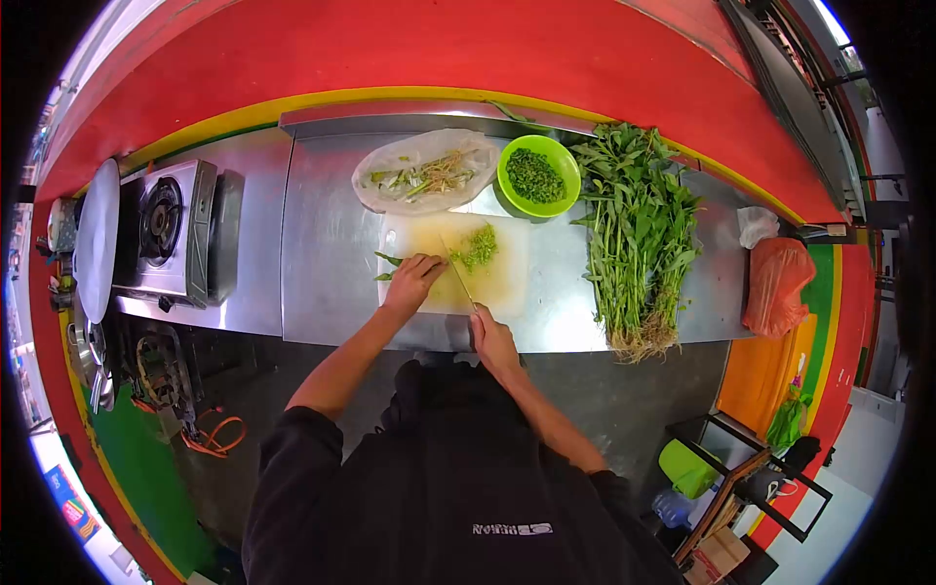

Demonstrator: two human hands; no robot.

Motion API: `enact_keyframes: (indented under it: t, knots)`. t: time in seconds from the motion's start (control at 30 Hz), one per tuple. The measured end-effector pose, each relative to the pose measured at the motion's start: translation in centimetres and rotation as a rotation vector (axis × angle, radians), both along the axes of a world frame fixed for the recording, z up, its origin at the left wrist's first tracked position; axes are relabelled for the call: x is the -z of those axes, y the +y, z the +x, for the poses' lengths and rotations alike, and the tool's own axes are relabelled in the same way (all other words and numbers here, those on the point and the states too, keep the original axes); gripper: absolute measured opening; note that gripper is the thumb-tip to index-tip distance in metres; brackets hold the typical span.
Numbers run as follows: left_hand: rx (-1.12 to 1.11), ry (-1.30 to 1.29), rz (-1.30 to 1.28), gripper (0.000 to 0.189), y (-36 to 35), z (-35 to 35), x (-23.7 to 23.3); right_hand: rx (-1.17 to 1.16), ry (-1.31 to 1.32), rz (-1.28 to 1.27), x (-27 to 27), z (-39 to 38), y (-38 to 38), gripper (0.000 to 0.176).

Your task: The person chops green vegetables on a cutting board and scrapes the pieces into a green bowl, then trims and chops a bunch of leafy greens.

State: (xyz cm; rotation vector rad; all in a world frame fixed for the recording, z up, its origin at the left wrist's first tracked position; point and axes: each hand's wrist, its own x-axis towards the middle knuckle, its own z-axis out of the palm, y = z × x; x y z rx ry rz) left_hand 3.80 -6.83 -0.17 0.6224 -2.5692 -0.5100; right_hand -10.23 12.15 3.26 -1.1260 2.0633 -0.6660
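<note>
On a pale cutting board, my left hand is closed around some leafy greens, whose leaves stick out to its left. My right hand grips a knife by its handle, at the board's near edge. The blade points away from me, just right of my left fingertips. Beside the blade, to its right, lies a small heap of chopped greens. The stems under my left fingers are mostly hidden.
Behind the board are a clear plastic bag of stem and root scraps and a green bowl of chopped leaves. Rooted leafy greens lie to the right, then a red plastic bag. A gas stove stands left.
</note>
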Motion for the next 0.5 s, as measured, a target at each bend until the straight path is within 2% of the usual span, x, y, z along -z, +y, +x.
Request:
enact_keyframes:
  t: [0.07,0.2,0.5]
  knots:
    - [-0.021,0.031,0.018,0.033,0.2,-0.1,-0.5,0.005,-0.060,-0.056,-0.9,-0.1,0.4,0.032]
    - [-0.019,0.063,0.010,0.032,0.1,-0.1,0.4,0.000,-0.067,-0.001,-0.5,-0.1,1.0,0.031]
    - [-0.036,0.034,0.036,0.033,0.3,-0.2,1.1,-0.049,0.042,-0.032,0.0,0.1,0.2,0.030]
